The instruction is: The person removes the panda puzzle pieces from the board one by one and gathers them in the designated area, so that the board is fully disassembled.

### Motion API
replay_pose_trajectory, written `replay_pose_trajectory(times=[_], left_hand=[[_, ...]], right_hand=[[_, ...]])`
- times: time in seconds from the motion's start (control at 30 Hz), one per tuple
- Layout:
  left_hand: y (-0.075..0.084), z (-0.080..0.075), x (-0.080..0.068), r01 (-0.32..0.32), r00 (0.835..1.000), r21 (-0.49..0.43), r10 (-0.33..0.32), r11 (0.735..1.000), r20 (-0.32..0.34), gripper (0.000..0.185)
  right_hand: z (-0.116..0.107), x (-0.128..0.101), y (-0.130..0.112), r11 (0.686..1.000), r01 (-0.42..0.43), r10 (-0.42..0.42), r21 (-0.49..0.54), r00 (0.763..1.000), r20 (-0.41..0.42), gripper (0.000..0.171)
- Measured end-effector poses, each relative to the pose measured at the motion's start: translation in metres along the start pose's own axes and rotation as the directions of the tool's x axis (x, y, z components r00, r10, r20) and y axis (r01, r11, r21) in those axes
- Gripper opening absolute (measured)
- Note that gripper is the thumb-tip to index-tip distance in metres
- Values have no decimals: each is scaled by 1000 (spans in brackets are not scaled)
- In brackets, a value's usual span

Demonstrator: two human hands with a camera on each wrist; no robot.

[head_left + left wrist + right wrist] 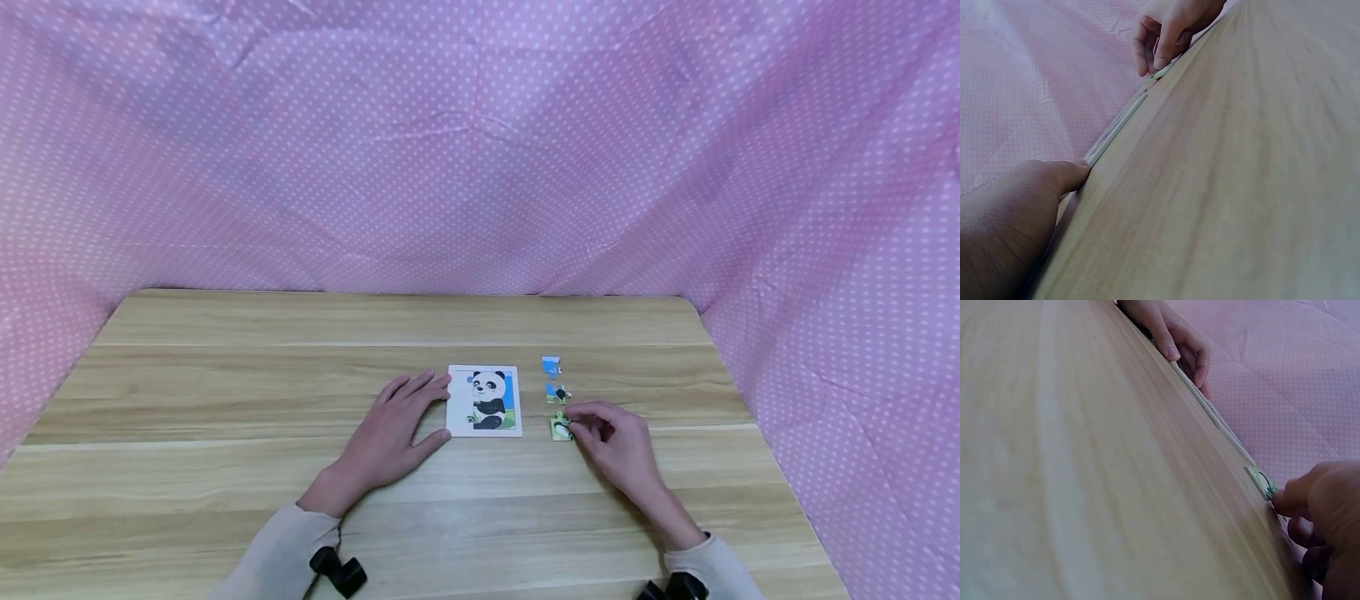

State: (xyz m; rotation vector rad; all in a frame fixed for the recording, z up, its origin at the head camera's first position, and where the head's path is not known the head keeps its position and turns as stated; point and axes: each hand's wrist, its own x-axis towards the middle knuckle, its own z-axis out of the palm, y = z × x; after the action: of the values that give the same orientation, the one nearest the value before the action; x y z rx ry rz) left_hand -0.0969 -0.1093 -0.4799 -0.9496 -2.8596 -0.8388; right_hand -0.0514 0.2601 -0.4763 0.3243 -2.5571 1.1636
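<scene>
Pinching the green piece [557, 430] by its right edge between thumb and forefinger of the right hand [621, 446], with its visible tab pointing far and its long axis running near to far, right of the board [459, 418] on the counter [480, 533] and in line with the blue-and-black piece [555, 395] and the blue piece [551, 365] beyond. Touching the board's left edge with the left hand [392, 433], fingers spread, gripping nothing, with the panda [489, 392] lying head to far.

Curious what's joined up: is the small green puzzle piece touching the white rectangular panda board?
Apart: the head view shows bare wooden tabletop between the green puzzle piece and the white panda board.
</scene>
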Motion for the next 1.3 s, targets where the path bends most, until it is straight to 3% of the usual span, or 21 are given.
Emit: replay_pose_trajectory(times=[0.63,0.83,1.0,1.3], left_hand=[[0,1,1,-4,1000,-2,4,1000,-4,56],[0,0,0,-1,1000,-3,1,1000,5,56],[0,0,0,-1,1000,-2,1,1000,0,56],[0,1,0,-7,1000,4,7,1000,-10,55]], right_hand=[[0,0,0,1000,5,-5,-22,1000,-6,33],[-1,0,-1,999,-28,28,-17,999,17,27],[-2,-1,0,999,-54,54,-10,998,41,33],[-3,0,2,999,-29,30,-13,998,56,32]])
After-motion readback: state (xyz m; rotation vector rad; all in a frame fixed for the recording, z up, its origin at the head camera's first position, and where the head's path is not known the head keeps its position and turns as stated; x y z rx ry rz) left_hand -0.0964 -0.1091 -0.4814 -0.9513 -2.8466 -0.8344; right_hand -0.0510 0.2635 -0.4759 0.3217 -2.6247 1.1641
